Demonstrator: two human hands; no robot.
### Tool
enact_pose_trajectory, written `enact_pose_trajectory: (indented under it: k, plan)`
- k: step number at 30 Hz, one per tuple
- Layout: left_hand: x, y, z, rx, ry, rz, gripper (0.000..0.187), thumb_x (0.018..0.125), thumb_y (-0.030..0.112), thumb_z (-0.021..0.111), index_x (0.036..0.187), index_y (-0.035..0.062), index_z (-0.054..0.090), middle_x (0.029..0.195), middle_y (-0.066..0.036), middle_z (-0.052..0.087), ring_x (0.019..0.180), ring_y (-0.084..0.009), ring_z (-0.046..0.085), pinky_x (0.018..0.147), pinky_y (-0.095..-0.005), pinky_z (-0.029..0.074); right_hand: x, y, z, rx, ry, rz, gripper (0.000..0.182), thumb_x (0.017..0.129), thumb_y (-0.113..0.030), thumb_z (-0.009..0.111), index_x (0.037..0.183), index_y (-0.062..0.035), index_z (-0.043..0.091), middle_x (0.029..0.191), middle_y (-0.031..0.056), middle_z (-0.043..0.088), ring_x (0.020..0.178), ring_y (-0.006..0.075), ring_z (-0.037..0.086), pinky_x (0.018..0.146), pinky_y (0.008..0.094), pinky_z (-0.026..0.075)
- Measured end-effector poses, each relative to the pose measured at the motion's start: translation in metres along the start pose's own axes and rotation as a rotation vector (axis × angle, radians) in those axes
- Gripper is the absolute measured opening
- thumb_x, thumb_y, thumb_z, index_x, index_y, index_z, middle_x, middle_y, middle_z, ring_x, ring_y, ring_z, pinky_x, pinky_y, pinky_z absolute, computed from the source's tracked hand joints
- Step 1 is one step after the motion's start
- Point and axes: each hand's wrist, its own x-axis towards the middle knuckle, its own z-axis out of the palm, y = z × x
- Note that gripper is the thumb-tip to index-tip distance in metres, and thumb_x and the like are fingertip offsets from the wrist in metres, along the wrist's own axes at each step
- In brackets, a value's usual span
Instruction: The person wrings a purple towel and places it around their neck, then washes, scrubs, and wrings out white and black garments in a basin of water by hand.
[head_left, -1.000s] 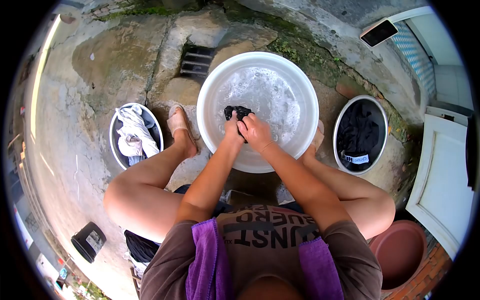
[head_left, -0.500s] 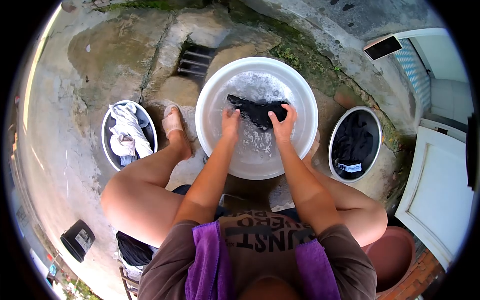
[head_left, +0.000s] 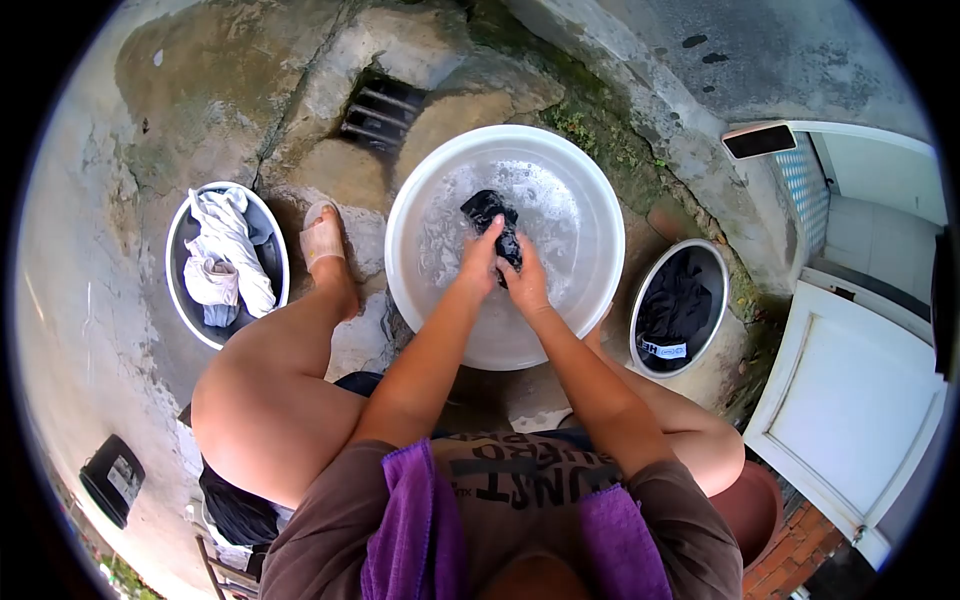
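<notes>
A wet, small black garment, bunched into a narrow bundle, is held over the soapy water in the large white basin. Its exact kind cannot be made out. My left hand is closed round its left side, with the thumb on top. On the other side my right hand grips the lower end, close against the left. The two hands partly hide the cloth between them.
Left of the basin, an oval tub holds white clothes. On the right, another tub holds black clothes. A floor drain lies beyond; a phone rests at upper right.
The black garment was stretched sideways between two separated hands. Now my hands have come together and the cloth is bunched lengthwise between them. The view has shifted slightly.
</notes>
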Motion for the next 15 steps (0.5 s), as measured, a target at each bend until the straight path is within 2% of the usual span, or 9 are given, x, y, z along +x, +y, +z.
enact_pose_trajectory:
  k: [1,2,3,5,6,7,9,10,15]
  plan:
    - [0.004,0.002,-0.003,-0.075,-0.037,-0.121,0.035,0.078,0.03,0.068,0.102,0.0067,0.056,0.095,-0.008,0.06,0.086,-0.0207,0.059,0.075,-0.0389,0.049,-0.003,-0.012,-0.006,0.019,-0.076,-0.019,0.045,0.075,-0.017,0.066,0.114,-0.0018,0.048,0.103,0.0192,0.054,0.094,0.0377,0.053,0.081,0.0419,0.043]
    - [0.008,0.009,-0.011,-0.133,-0.145,-0.193,0.047,0.078,0.029,0.067,0.113,0.0057,0.048,0.101,-0.01,0.058,0.083,-0.0225,0.059,0.073,-0.0394,0.05,-0.007,-0.025,-0.009,0.048,-0.142,-0.031,0.042,0.076,-0.02,0.067,0.111,-0.003,0.051,0.098,0.0178,0.055,0.091,0.0365,0.055,0.077,0.0407,0.045]
    - [-0.05,0.041,0.029,-0.038,-0.018,-0.006,0.058,0.079,0.028,0.067,0.123,0.0055,0.036,0.106,-0.014,0.055,0.077,-0.0246,0.06,0.067,-0.0381,0.051,-0.009,-0.038,-0.014,0.047,-0.144,-0.031,0.042,0.076,-0.02,0.067,0.111,-0.003,0.051,0.098,0.0178,0.055,0.091,0.0365,0.055,0.077,0.0407,0.045]
    - [-0.058,0.047,0.021,0.032,-0.053,-0.011,0.064,0.079,0.027,0.066,0.126,0.0065,0.026,0.105,-0.015,0.052,0.067,-0.0228,0.057,0.059,-0.0344,0.051,-0.01,-0.077,-0.026,-0.045,-0.254,-0.137,0.035,0.076,-0.026,0.067,0.101,-0.0047,0.055,0.088,0.0141,0.056,0.079,0.0334,0.057,0.066,0.0385,0.047]
    - [-0.06,0.05,0.022,0.084,-0.062,-0.03,0.05,0.08,0.032,0.065,0.115,0.0055,0.04,0.089,-0.011,0.054,0.062,-0.0178,0.055,0.053,-0.0284,0.048,-0.006,-0.11,-0.035,-0.084,-0.211,-0.23,0.03,0.076,-0.03,0.066,0.091,-0.0057,0.056,0.08,0.0111,0.055,0.069,0.0309,0.057,0.058,0.0378,0.047]
    - [-0.054,0.043,0.013,0.073,-0.061,-0.031,0.05,0.08,0.032,0.065,0.115,0.0055,0.04,0.089,-0.011,0.054,0.062,-0.0178,0.055,0.053,-0.0284,0.048,-0.01,-0.112,-0.033,-0.09,-0.221,-0.232,0.03,0.076,-0.03,0.066,0.091,-0.0057,0.056,0.08,0.0111,0.055,0.069,0.0309,0.057,0.058,0.0378,0.047]
    - [-0.015,0.024,-0.011,0.174,-0.216,0.007,0.038,0.081,0.038,0.063,0.098,0.006,0.05,0.073,-0.005,0.052,0.057,-0.0141,0.051,0.047,-0.0253,0.043,-0.008,-0.113,-0.029,-0.275,-0.333,-0.183,0.032,0.076,-0.029,0.067,0.09,-0.0032,0.056,0.083,0.0146,0.057,0.07,0.0324,0.057,0.061,0.0378,0.046]
    - [0.001,0.017,-0.023,0.159,-0.275,0.017,0.04,0.078,0.039,0.066,0.096,0.0059,0.051,0.074,-0.009,0.055,0.058,-0.0187,0.054,0.049,-0.0333,0.045,-0.007,-0.109,-0.024,-0.306,-0.287,-0.231,0.033,0.078,-0.034,0.064,0.087,-0.0038,0.055,0.081,0.0136,0.057,0.068,0.0327,0.057,0.058,0.0392,0.045]
    - [-0.002,0.013,-0.008,-0.125,-0.12,-0.226,0.041,0.083,0.048,0.057,0.088,0.0075,0.056,0.073,-0.007,0.056,0.061,-0.0188,0.054,0.054,-0.0321,0.046,0.018,-0.079,-0.014,-0.365,-0.132,-0.266,0.03,0.079,-0.037,0.06,0.083,-0.0078,0.054,0.073,0.01,0.058,0.063,0.0307,0.058,0.052,0.0397,0.046]
